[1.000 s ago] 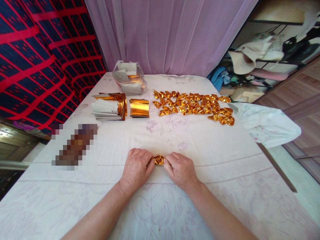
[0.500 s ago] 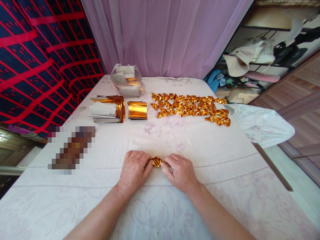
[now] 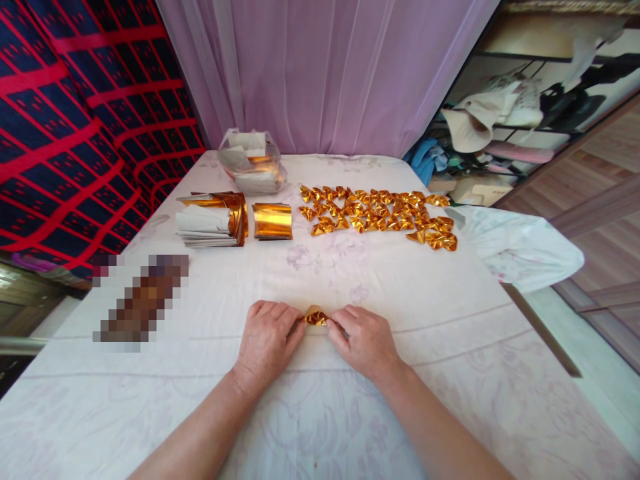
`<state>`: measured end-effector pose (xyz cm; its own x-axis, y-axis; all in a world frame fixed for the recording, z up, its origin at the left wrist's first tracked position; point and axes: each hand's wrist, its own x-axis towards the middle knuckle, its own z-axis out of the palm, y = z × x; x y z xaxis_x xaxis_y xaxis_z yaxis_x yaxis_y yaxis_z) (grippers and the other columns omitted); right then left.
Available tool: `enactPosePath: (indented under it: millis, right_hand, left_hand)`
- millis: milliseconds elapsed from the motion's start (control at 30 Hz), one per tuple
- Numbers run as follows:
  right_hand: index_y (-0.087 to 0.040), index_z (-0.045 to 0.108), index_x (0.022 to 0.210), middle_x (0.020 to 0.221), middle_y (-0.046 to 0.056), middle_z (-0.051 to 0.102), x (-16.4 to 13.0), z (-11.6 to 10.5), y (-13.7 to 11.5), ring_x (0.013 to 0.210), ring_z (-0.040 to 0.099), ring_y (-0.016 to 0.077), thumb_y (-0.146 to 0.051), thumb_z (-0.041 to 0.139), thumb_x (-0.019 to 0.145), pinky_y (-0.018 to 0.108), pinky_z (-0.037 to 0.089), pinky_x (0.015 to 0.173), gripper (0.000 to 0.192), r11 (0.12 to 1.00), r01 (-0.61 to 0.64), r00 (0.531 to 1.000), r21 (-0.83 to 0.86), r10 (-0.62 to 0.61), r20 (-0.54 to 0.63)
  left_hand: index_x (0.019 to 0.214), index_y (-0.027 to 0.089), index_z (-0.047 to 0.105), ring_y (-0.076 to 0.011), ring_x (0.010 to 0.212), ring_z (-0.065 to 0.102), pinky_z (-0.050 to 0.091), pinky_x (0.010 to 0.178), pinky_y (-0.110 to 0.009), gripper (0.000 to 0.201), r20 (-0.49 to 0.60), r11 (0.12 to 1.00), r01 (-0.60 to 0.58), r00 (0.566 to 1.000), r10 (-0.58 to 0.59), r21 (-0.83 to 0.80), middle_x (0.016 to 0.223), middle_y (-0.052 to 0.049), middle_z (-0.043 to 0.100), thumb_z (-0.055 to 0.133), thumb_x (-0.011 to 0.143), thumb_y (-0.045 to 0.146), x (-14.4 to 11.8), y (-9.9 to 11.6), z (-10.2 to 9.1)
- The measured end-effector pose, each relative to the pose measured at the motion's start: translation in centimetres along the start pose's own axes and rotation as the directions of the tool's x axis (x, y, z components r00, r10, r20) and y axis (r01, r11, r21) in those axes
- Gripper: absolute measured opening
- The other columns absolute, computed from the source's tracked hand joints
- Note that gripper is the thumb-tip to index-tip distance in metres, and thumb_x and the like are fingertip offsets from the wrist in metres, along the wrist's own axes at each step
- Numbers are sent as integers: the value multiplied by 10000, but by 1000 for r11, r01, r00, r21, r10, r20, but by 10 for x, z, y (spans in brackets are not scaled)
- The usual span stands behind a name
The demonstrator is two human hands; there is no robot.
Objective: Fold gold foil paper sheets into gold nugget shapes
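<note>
Purple curtain (image 3: pixel 320 80) hangs at twelve o'clock, beyond the white-covered worktop (image 3: pixel 425 407). From that worktop's near middle, folded foils (image 3: pixel 383 217) lie in rows toward one, a bag (image 3: pixel 253 167) toward eleven, a paper stack (image 3: pixel 205 225) toward ten. Left hand (image 3: pixel 267 337) is at nine, right hand (image 3: pixel 363 340) at three; a gold stack (image 3: pixel 273 221) lies toward eleven. Smallest, at the centre, is the foil piece (image 3: pixel 316 318), each end pinched in one hand's thumb-and-finger grip.

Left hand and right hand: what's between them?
The head view shows a folded gold foil piece between the left hand and right hand, pinched at both ends.
</note>
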<state>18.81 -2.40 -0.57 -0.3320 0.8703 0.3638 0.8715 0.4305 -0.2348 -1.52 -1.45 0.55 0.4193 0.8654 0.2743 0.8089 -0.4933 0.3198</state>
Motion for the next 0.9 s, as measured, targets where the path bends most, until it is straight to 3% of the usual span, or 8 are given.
enactPosePath:
  millis: [300, 500, 600, 700, 800, 900]
  right_hand:
    - [-198, 581, 660, 633, -1, 607, -1, 1, 2, 596, 548, 121, -215, 474, 907, 271, 313, 586, 269, 1000, 20, 999, -1, -20, 51]
    - [-195, 569, 655, 617, -1, 585, -3, 6, 4, 594, 550, 120, -215, 458, 923, 263, 323, 590, 291, 998, 8, 1000, 69, -9, 19]
    - [-194, 561, 643, 605, -7, 566, -3, 9, 7, 586, 547, 109, -223, 449, 931, 244, 334, 594, 310, 987, -34, 999, 158, 39, -29]
    - [-194, 551, 628, 593, -16, 552, -3, 11, 9, 571, 539, 98, -227, 456, 923, 227, 334, 589, 312, 972, -71, 995, 225, 86, -56]
    - [-192, 546, 620, 593, -15, 553, -3, 12, 10, 571, 539, 98, -224, 463, 912, 226, 328, 588, 305, 969, -80, 994, 233, 96, -54]
    - [-191, 546, 616, 589, -15, 552, -1, 13, 9, 568, 542, 97, -225, 459, 908, 222, 325, 587, 307, 966, -93, 993, 239, 108, -48]
  left_hand:
    - [859, 214, 679, -215, 789, 589, 386, 774, -392, 173, 17, 1000, 16, 1000, -16, 5, 800, -29, 694, 535, 928, 282, 0, -2, 2]
    - [939, 221, 689, -237, 862, 628, 436, 807, -411, 145, 52, 985, 87, 995, -80, -150, 874, -38, 721, 590, 888, 314, -1, -4, 3]
    - [978, 214, 692, -217, 880, 662, 478, 848, -391, 195, 93, 948, 98, 993, -73, -303, 928, -40, 739, 578, 881, 338, 0, -18, -4]
    - [1000, 206, 693, -185, 878, 684, 525, 800, -312, 278, 119, 893, 160, 986, -121, -420, 973, -48, 742, 499, 912, 385, 5, -46, -20]
    - [925, 207, 697, -194, 847, 679, 528, 791, -313, 306, -13, 914, 207, 974, -226, -348, 889, -40, 736, 505, 895, 443, 9, -72, -37]
    - [924, 211, 688, -191, 833, 670, 528, 797, -322, 275, -64, 932, 193, 973, -223, -307, 882, -37, 724, 521, 889, 427, 12, -75, -38]
